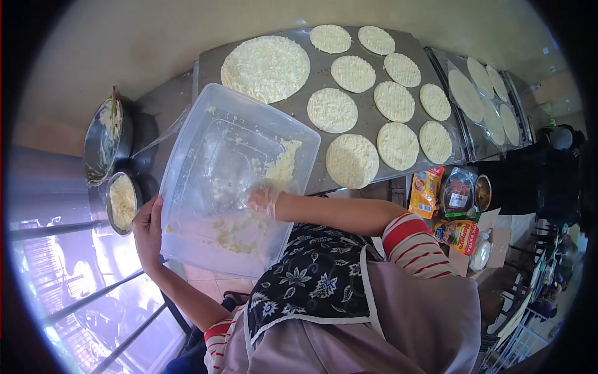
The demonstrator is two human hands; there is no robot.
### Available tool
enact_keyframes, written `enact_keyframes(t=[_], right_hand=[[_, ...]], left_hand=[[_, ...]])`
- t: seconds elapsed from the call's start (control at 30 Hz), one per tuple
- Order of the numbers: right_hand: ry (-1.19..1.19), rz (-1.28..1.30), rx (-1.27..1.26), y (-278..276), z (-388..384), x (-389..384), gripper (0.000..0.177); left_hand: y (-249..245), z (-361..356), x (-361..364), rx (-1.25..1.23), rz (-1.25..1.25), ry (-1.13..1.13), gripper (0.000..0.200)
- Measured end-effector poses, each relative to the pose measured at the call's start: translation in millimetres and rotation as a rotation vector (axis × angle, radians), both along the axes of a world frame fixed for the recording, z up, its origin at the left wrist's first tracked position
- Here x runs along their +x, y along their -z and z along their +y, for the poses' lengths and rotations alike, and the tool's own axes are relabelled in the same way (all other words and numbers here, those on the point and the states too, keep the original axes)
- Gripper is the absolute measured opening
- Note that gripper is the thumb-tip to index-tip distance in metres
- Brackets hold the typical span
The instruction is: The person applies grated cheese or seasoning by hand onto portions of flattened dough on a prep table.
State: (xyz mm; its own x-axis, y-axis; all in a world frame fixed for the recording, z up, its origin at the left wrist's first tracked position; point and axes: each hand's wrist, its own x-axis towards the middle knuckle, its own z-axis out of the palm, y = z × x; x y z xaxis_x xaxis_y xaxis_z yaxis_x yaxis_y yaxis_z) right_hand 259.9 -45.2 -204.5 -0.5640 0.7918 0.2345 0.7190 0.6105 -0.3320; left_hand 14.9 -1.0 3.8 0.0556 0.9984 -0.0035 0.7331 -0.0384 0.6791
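Observation:
My left hand (147,229) grips the left rim of a large clear plastic container (205,134), which is tilted in front of me. My right hand (265,199), in a clear plastic glove, is inside the container with its fingers curled. What the fingers hold, if anything, is hidden. Pale yellow grated cheese (283,163) clings along the container's right side, above my right hand. More shreds (233,237) lie toward its near side. Just beyond the container, a large round base (266,68) covered in pale shreds rests on the metal tray (296,115).
Several smaller topped rounds (354,161) cover the tray's right part. Another tray of rounds (466,95) stands farther right. A smeared metal bowl (107,140) and a bowl of pale yellow mixture (122,201) sit at left. Food packages (425,192) and an open cardboard box (495,240) are at right.

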Motion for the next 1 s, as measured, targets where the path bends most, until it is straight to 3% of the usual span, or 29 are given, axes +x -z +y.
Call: enact_keyframes(t=[0.03,0.1,0.23,0.3,0.33,0.37,0.43,0.53,0.67,0.73,0.8,0.87,0.9,0.97,1.0], right_hand=[[0.002,-0.002,0.002,3.1,0.6,3.7,0.008],[0.067,-0.131,-0.256,-12.0,4.5,12.9,0.016],[0.097,-0.064,-0.405,-35.0,28.0,40.8,0.015],[0.074,0.505,-0.571,-60.0,35.7,62.7,0.012],[0.180,0.852,-1.091,-78.6,38.9,71.4,0.016],[0.183,0.855,-1.088,-78.3,38.9,78.5,0.016],[0.057,1.447,-1.370,-77.6,35.3,96.3,0.033],[0.172,1.503,-1.353,-125.9,18.7,138.6,0.041],[0.258,1.621,-1.087,-117.1,-10.8,232.2,0.042],[0.626,1.276,-0.844,-136.5,-29.6,274.1,0.040],[0.862,1.224,-0.805,-122.1,-44.5,324.7,0.031],[1.010,0.934,-0.622,-83.7,-60.3,379.8,0.022],[1.012,0.934,-0.621,-68.7,-65.1,399.9,0.022],[1.129,0.353,-0.433,-44.2,-68.8,426.6,0.015],[1.131,0.356,-0.434,-33.8,-65.6,430.0,0.015]], left_hand=[[0.0,0.2,0.3,-0.015,-0.006,-0.002,0.033],[-1.4,0.6,1.8,-0.027,0.005,-0.007,0.033],[0.6,1.7,0.3,-0.036,0.000,0.017,0.035],[3.0,2.7,0.0,-0.043,-0.007,0.013,0.035],[4.1,2.3,-1.3,-0.052,-0.015,0.001,0.035],[4.9,2.8,-4.1,-0.050,-0.014,0.006,0.035],[8.0,5.1,-6.2,-0.060,0.018,-0.001,0.035],[3.2,4.8,2.3,-0.079,-0.026,-0.021,0.034],[7.8,7.5,-2.9,-0.058,-0.050,0.022,0.034],[11.3,9.5,-6.6,-0.093,-0.029,0.007,0.034],[11.2,9.4,-4.9,-0.089,-0.026,0.006,0.035],[12.5,8.9,-5.4,-0.084,-0.019,0.006,0.035],[14.9,9.4,-6.3,-0.074,-0.032,0.005,0.036],[14.3,9.0,-4.4,-0.063,-0.043,0.007,0.036],[11.6,7.8,-1.9,-0.076,-0.038,0.005,0.036]])
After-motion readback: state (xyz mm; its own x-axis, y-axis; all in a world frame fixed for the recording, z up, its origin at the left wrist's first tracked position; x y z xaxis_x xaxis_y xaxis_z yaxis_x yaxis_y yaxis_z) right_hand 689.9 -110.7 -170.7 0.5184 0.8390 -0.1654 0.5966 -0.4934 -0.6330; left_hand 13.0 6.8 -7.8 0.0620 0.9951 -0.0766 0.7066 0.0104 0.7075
